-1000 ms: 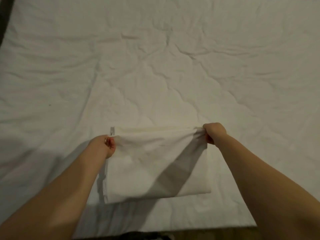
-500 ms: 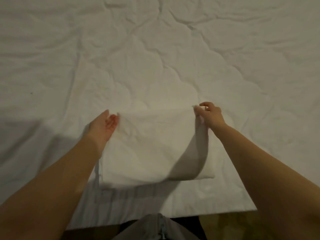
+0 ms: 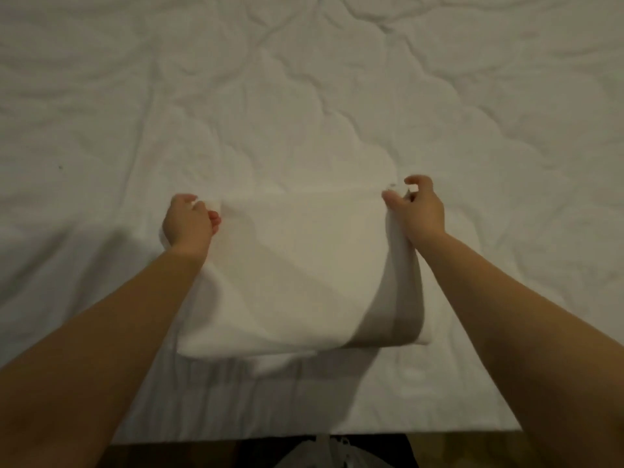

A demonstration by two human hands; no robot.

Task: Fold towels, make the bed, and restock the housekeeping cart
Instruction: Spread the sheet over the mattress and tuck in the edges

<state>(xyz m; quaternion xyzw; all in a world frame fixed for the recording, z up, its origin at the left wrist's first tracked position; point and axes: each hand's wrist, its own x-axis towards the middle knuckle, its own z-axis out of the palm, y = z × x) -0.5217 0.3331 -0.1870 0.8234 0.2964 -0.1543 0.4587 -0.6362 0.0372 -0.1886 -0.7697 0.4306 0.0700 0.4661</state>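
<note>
A big white bed cover (image 3: 304, 96) with wavy stitches fills the view. A white folded towel (image 3: 297, 275) lies on it near the front edge. The left hand (image 3: 187, 222) pinches its far left corner. The right hand (image 3: 417, 211) pinches its far right corner.

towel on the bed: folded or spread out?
Folded. The towel is a compact rectangle with a rounded, doubled near edge on the bed; left hand and right hand grip its far corners.
</note>
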